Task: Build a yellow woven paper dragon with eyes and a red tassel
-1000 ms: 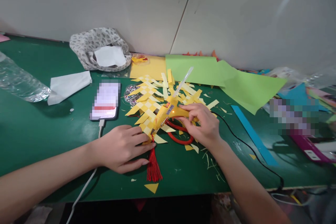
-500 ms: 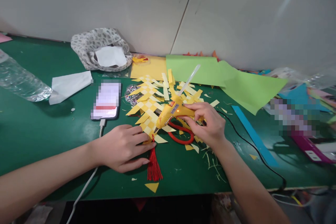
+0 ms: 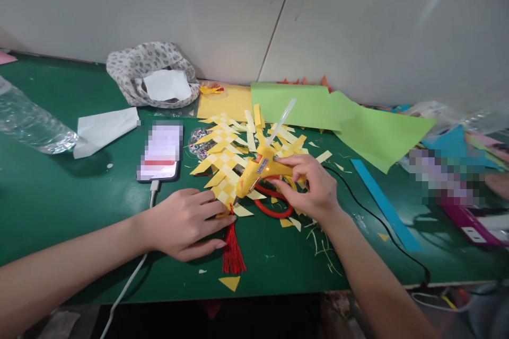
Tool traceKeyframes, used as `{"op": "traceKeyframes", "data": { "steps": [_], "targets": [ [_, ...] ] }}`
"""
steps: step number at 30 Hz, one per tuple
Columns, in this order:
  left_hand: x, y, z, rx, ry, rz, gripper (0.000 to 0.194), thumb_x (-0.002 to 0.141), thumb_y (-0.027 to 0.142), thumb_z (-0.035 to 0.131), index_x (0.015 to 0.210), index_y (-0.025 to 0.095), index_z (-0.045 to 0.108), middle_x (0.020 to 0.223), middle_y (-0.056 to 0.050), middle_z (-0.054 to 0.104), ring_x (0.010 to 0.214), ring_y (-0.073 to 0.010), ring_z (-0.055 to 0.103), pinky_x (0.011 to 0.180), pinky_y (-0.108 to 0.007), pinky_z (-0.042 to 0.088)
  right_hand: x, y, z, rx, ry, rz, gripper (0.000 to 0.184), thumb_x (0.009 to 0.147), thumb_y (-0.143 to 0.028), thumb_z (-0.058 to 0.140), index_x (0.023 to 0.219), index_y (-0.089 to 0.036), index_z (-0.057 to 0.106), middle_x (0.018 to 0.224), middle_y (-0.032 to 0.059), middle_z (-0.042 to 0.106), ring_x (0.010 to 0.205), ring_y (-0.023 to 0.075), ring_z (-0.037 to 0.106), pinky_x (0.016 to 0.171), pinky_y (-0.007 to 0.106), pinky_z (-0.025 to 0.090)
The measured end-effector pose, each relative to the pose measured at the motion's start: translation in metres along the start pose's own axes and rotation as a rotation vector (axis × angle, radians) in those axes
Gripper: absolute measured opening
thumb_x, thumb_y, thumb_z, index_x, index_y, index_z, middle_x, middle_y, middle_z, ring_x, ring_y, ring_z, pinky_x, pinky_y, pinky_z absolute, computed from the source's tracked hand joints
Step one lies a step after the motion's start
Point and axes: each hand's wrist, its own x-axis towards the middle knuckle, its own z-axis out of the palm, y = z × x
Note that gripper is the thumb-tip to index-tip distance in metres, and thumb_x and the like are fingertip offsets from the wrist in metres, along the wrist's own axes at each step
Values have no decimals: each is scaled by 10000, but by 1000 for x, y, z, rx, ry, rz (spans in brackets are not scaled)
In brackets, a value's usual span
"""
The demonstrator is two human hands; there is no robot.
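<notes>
My right hand (image 3: 312, 185) is closed around a yellow hot glue gun (image 3: 254, 175), its orange light lit and a clear glue stick (image 3: 281, 121) sticking out of the back. The nozzle points down at the lower tip of a woven yellow-and-cream paper piece (image 3: 225, 161), where a red tassel (image 3: 234, 251) begins. My left hand (image 3: 191, 222) holds that lower tip against the table, fingertips at the tassel's top and thumb beside its strands. Red-handled scissors (image 3: 274, 212) lie beneath the glue gun, their blades hidden.
A phone (image 3: 159, 151) on a white cable, a water bottle (image 3: 35, 116) and a patterned cloth bag (image 3: 153, 74) stand left. Green paper sheets (image 3: 294, 106) lie behind; paper scraps surround the woven piece. A blue strip (image 3: 385, 206) and the gun's black cord (image 3: 369, 206) are right.
The glue gun's rear and stick have swung slightly left, with the nozzle still near the tassel's top. My left hand stays put. Part of another person's hand appears at the far right edge.
</notes>
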Motion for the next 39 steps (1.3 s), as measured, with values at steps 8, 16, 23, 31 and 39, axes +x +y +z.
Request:
{"op": "traceKeyframes", "data": {
  "steps": [8, 16, 23, 31, 39],
  "targets": [
    [0, 0, 0, 1, -10, -5, 367, 893, 355, 425, 1163, 155, 573, 938, -97, 649, 769, -199, 578, 596, -298, 455, -1, 0, 0, -19, 6, -30, 314, 708, -90, 671, 707, -234, 392, 945, 60, 683, 894, 220, 656, 718, 387, 549],
    [0, 0, -1, 5, -4, -2, 368, 893, 362, 417, 1147, 153, 583, 921, -90, 645, 747, -194, 573, 572, -303, 462, 1, -3, 0, -61, 29, -45, 340, 722, -91, 668, 681, -237, 363, 920, 53, 684, 848, 202, 661, 679, 370, 557],
    [0, 0, 0, 8, -1, 3, 366, 896, 352, 415, 1156, 150, 573, 939, -100, 662, 751, -198, 579, 582, -301, 452, 2, -3, -1, -51, 56, -48, 354, 716, -106, 683, 673, -235, 356, 897, 54, 682, 841, 204, 664, 671, 364, 557],
    [0, 0, 0, 13, 3, 7, 362, 899, 343, 413, 1161, 147, 567, 926, -95, 662, 740, -196, 578, 572, -305, 445, 3, -3, -1, -60, 57, -59, 385, 701, -90, 699, 671, -228, 341, 885, 77, 680, 830, 198, 660, 667, 345, 550],
    [0, -1, 1, 5, 6, 6, 360, 892, 347, 430, 1166, 154, 560, 941, -87, 658, 752, -199, 581, 576, -308, 437, 2, -2, -1, -45, 35, -55, 383, 707, -93, 695, 669, -227, 338, 903, 68, 681, 846, 194, 658, 663, 344, 551]
  ]
}}
